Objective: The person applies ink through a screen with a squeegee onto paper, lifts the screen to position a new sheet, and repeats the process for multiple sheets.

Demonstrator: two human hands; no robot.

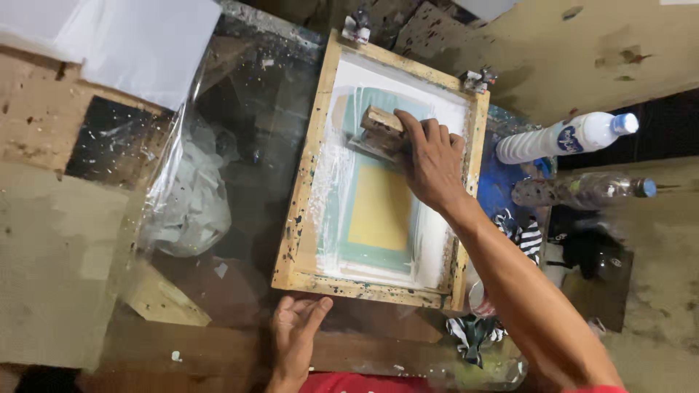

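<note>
One wooden screen frame [384, 169] lay on the table [218, 342], its long axis running away from the person and tilted slightly right. One wooden squeegee [380, 127] sat crosswise near the frame's far end, clasped from above by the right hand [431, 161]. The left hand [295, 336] rested flat and released, just below the frame's near edge. Two plastic bottles [564, 137] lay right of the frame; the crumpled plastic sheet [186, 193] crowded its left.

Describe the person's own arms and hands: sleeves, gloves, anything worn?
Both hands are bare: no gloves, rings or watch show on the left hand or the right hand. The right forearm is bare along its whole visible length. A bit of red clothing shows at the bottom edge, at the body and by the right upper arm.
</note>
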